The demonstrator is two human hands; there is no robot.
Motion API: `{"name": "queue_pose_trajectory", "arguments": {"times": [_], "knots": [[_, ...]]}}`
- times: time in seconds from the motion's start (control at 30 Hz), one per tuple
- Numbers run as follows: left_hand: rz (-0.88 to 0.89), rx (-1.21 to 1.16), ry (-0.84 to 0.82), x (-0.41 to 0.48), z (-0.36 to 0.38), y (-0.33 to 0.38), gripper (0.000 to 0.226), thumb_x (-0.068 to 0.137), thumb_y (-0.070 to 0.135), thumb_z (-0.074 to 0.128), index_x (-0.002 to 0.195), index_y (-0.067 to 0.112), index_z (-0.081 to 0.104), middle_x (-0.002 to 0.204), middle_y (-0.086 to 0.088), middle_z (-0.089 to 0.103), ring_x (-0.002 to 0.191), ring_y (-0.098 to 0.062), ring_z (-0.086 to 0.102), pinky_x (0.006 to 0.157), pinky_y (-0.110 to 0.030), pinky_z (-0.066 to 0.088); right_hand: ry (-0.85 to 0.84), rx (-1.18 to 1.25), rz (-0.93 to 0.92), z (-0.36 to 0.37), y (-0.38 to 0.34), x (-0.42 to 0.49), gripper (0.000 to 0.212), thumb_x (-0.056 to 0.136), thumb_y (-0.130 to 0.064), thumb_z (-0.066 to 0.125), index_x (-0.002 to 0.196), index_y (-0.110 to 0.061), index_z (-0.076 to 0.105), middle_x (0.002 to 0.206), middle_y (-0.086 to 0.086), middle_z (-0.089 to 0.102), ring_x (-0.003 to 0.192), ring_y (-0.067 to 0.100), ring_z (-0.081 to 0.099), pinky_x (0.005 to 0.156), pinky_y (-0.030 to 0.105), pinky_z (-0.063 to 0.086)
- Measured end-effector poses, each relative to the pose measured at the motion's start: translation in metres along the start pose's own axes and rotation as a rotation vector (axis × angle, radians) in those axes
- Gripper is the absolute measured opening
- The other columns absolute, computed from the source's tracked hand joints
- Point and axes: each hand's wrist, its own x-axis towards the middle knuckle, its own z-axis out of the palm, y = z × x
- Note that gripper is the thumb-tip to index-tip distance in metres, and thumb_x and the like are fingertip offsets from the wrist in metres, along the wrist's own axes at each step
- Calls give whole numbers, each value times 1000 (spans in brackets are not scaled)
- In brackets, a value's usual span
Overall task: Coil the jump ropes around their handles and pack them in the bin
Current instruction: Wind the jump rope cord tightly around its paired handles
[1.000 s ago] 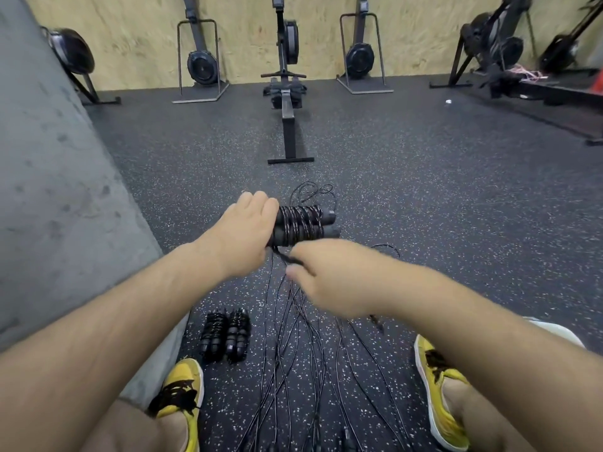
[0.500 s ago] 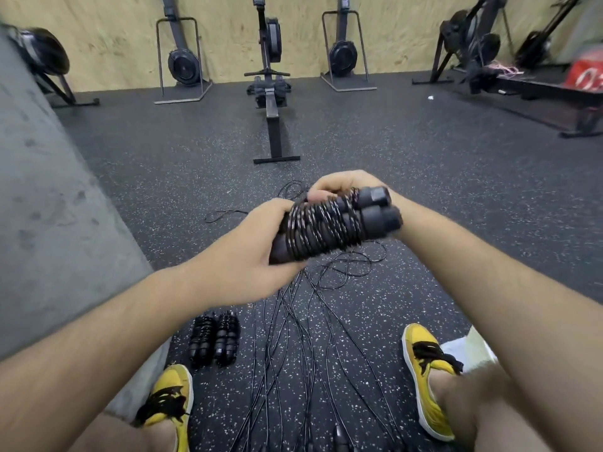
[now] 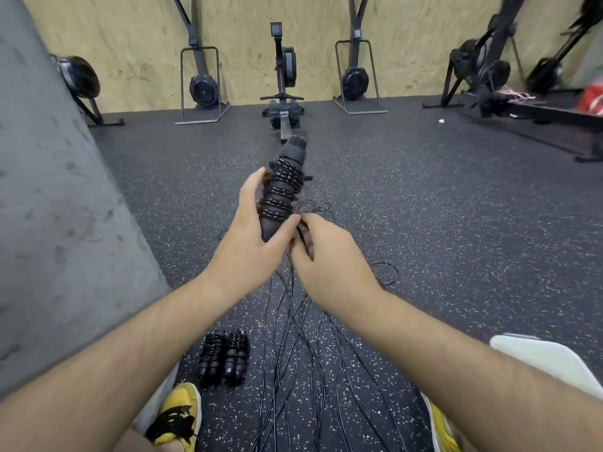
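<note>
coiling step, mid-wrap. left hand (image 3: 251, 249) holds the paired handles (image 3: 288, 154) near their lower end, grip closed round them, and they point up and away from the person. cord (image 3: 280, 190) is wound round the middle of the handles in several turns; the top caps are bare. right hand (image 3: 329, 265) sits just beside the left, grip narrow, pinching the free run of cord where it leaves the lowest turn.

loose ropes (image 3: 303, 347) trail from the hands down across the floor (image 3: 424, 223) between the person's feet, so a good length looks unwound. one finished bundle (image 3: 225, 358) lies on the floor near the left yellow shoe (image 3: 177, 415). no bin in view.

judgement: the next move calls for the right hand to carry the cord round the handles again, with tension kept so the turns lie snug, and the left grip firm so the pair does not twist apart. packing comes later.

writing: none readable. the rowing machine (image 3: 284, 76) shows no legible mark. the red object (image 3: 592, 99) at far right has pale marks, too blurred to read.
</note>
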Motion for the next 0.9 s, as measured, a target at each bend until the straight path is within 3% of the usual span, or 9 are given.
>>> {"name": "queue_pose_trajectory", "arguments": {"times": [0.1, 0.17, 0.23, 0.33, 0.47, 0.6, 0.7, 0.77, 0.9], "knots": [[-6, -78, 6, -2, -7, 7, 78, 99, 30, 61, 150, 60, 9, 122, 6, 64, 74, -3, 64, 78, -36, 57, 103, 11, -126, -2, -3, -3, 19, 95, -18, 57, 114, -20, 56, 83, -17, 48, 75, 4, 42, 70, 27, 39], [-22, -141, -34, -2, -10, 12, 75, 101, 29, 59, 144, 69, 13, 121, 11, 67, 70, -5, 64, 75, -42, 59, 161, 48, -168, -6, -4, -2, 26, 94, -19, 62, 119, -19, 55, 87, -14, 55, 76, 4, 48, 74, 26, 45], [-29, -216, -82, -1, -12, 15, 75, 102, 22, 57, 144, 69, 18, 114, 13, 70, 66, -12, 62, 67, -47, 59, 210, 58, -241, -11, -6, 0, 30, 93, -19, 64, 122, -16, 55, 87, -10, 61, 78, 8, 55, 75, 26, 47], [-59, -319, -122, -2, -10, 18, 72, 103, 17, 55, 146, 64, 22, 106, 9, 72, 60, -19, 58, 53, -41, 57, 290, -18, -339, -17, -5, 8, 30, 96, -20, 62, 123, -8, 60, 85, -2, 61, 80, 15, 55, 80, 28, 47], [-136, -417, -98, -2, -5, 23, 66, 102, 26, 57, 144, 66, 26, 100, 9, 73, 64, -22, 60, 59, -44, 56, 209, -26, -392, -16, -5, 10, 45, 99, -12, 48, 142, 0, 47, 102, 4, 51, 89, 19, 53, 87, 33, 48], [-267, -636, -68, 4, -2, 23, 62, 100, 27, 60, 141, 64, 33, 119, 12, 72, 90, -12, 72, 81, -45, 53, 2, 166, -388, -17, -9, 9, 65, 95, -20, 41, 156, -5, 25, 120, 0, 35, 97, 13, 53, 93, 36, 51], [-329, -791, -61, 9, -5, 24, 62, 100, 24, 61, 146, 54, 34, 125, 5, 70, 93, -15, 73, 72, -29, 60, -23, 132, -435, -25, -9, 11, 82, 87, -19, 60, 157, -5, 20, 129, 2, 28, 112, 8, 43, 93, 18, 46], [-358, -860, -67, 14, -7, 24, 60, 100, 23, 59, 146, 52, 34, 121, 4, 73, 87, -19, 72, 66, -29, 60, 11, 55, -453, -29, -7, 16, 85, 86, -19, 69, 156, -6, 23, 132, 4, 27, 118, 9, 38, 95, 9, 39], [-329, -834, -122, 19, -8, 23, 59, 100, 29, 56, 147, 55, 31, 113, -1, 74, 77, -23, 62, 51, -31, 41, 110, -22, -471, -36, -2, 28, 65, 97, -27, 62, 153, -10, 36, 140, 8, 37, 115, 17, 41, 107, 27, 36]]}}
